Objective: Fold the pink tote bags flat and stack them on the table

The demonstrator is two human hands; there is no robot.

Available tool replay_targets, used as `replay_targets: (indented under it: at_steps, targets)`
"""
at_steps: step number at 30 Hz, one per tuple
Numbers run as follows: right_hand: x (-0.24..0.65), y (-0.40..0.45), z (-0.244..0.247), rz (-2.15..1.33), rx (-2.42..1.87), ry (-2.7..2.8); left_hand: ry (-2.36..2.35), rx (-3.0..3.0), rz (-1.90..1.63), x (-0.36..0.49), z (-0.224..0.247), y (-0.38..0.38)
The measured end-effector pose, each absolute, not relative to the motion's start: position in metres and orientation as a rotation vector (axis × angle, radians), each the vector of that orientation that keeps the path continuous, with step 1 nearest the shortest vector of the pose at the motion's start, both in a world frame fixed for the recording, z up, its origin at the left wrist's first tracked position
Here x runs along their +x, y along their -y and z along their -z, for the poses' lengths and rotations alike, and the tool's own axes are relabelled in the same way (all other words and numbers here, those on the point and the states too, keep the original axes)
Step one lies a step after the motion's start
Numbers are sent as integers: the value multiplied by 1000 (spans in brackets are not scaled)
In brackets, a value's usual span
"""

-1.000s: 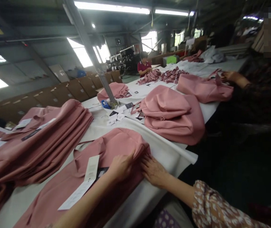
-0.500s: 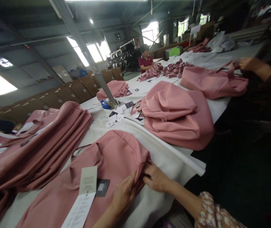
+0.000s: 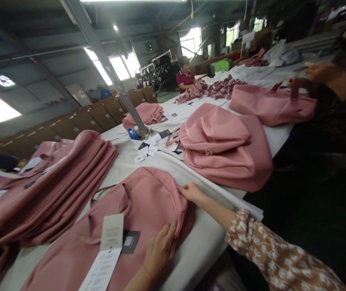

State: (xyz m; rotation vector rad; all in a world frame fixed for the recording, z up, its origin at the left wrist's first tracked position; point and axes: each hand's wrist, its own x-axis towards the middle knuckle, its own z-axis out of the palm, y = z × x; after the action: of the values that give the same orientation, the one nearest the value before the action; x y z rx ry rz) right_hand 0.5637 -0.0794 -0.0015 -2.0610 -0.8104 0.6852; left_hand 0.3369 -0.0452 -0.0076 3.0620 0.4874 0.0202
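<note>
A pink bag (image 3: 151, 190) lies flat on the white-covered table (image 3: 203, 238) in front of me, with a beige and white paper tag (image 3: 112, 232) and a dark tag (image 3: 130, 241) on it. My right hand (image 3: 191, 192) pinches the bag's upper right edge between thumb and fingers. Lower down, my left hand (image 3: 161, 245) rests on the bag near its right side seam, fingers together and slightly bent along the edge. Whether its fingertips grip the fabric is hard to tell.
Stacked pink bags (image 3: 70, 182) lie at left, another pink bag (image 3: 221, 149) beyond my right hand. Loose tags (image 3: 153, 145) lie by a metal post (image 3: 109, 68). At right, another person's hands (image 3: 327, 76) are at a pink bag (image 3: 269, 103); a person in maroon (image 3: 185, 76) is behind.
My right hand has moved up along the bag's edge, and that edge now lies flatter. My left hand has shifted slightly. The other person's hand at right has lifted off the strap.
</note>
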Motion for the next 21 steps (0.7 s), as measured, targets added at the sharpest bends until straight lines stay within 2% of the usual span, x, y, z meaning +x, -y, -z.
replay_targets:
  at_steps: [5,8,14,18,21]
  targets:
    - [563,84,-3,-538,-2254,858,-372,2934,-263,332,17,36]
    - [565,88,-2,-461,-2345,844,-324,2800,-349,336,6,32]
    - [580,81,10,-359,-2438,732,-289,2691,-219,331,-25,41]
    - [598,85,10,-262,-2361,758,-81,2648,-283,304,-6,50]
    - [594,115,4,-142,-2248,854,-125,2542,-261,292,10,49]
